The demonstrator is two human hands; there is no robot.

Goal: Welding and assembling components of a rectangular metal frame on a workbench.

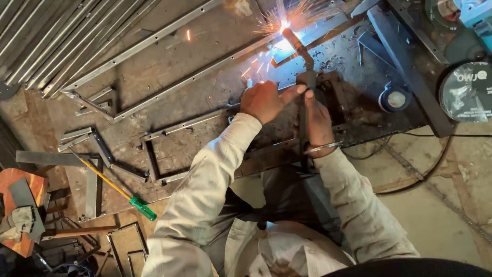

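Two hands (287, 102) on one sparking welding torch (302, 61).

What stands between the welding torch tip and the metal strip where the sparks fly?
Nothing visible does. The welding torch, gripped by the left hand and right hand, meets the metal strip directly at the bright arc; glare hides the contact itself.

welding torch (302, 61): dark handle, reddish-brown neck | pose: neck slanting up and left from the handle, tip lit in a white-blue arc with orange sparks | metal bar (312, 32): long, flat, grey, lying diagonally on the floor | place: torch tip touching the bar, handle well below it
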